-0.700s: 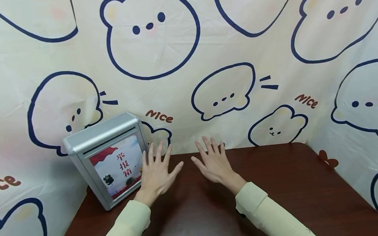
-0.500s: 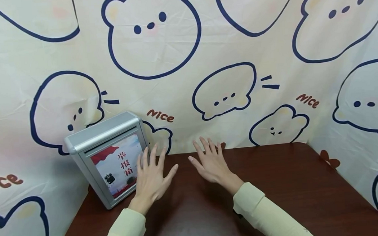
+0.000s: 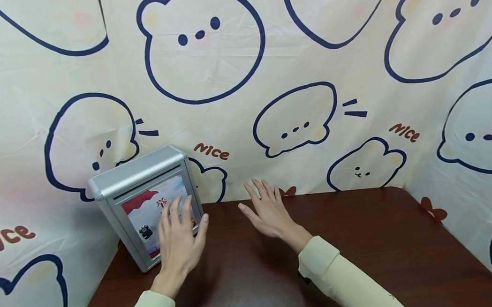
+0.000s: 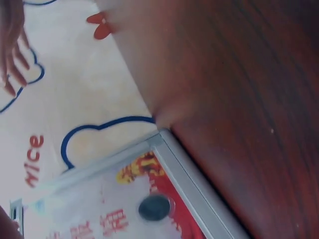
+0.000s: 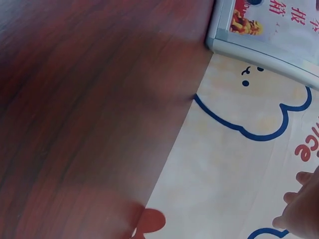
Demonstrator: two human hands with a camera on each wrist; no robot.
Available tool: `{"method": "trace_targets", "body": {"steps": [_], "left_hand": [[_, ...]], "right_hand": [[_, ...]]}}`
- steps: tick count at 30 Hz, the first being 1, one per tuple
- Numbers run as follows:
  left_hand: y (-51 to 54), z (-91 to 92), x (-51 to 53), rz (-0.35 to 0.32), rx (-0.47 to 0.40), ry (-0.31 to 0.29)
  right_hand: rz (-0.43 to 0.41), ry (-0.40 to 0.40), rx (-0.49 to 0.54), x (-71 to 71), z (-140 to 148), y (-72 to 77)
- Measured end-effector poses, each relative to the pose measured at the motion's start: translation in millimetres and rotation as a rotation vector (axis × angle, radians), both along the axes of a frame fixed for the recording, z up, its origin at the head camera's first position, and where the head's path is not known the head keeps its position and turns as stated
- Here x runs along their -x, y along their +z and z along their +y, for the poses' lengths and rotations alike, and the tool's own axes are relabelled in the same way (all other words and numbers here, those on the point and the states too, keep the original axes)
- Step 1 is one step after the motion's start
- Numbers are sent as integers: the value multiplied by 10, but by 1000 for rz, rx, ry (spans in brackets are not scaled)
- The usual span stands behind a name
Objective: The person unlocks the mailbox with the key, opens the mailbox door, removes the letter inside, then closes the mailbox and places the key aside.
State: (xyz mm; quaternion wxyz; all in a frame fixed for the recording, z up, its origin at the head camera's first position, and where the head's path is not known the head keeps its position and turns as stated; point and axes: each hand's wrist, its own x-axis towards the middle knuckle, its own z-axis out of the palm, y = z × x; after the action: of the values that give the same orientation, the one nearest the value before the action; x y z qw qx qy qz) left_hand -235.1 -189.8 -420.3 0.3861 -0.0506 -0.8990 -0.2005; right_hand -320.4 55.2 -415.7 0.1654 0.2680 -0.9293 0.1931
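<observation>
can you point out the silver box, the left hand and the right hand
Silver box (image 3: 141,212), head view: on its printed front panel
Left hand (image 3: 177,246), head view: on the back of the hand
Right hand (image 3: 271,216), head view: on the back of the hand

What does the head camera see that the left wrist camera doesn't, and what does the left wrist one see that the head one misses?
Only the head view: two pale sleeves, the big bear face high on the wall, and the little black figure printed on the box.

Only the left wrist view: the dark round spot on the box's front; in the head view, the left hand covers that part.

Both: the box, the brown table, the patterned cloth and the right hand.
</observation>
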Motion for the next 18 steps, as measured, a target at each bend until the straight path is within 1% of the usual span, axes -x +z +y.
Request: {"method": "trace_targets", "body": {"steps": [4,6,8,11,14,18], "left_hand": [[57,-131,-71,149,-106,28],[77,-206,-114,198,-152,49],[93,-283,-158,216,-186,70],[100,-393,-224,209,-217,111],[97,-508,-284,211,-236,150],[120,-669,-346,256,-266,191]], "right_hand": [[0,42,44,28,-103,33],[-10,64,66,40,-159,41],[-24,83,88,50,-210,57],[-51,108,118,73,-284,92],[-99,140,151,108,-363,136],[-180,175,235,166,-486,210]]}}
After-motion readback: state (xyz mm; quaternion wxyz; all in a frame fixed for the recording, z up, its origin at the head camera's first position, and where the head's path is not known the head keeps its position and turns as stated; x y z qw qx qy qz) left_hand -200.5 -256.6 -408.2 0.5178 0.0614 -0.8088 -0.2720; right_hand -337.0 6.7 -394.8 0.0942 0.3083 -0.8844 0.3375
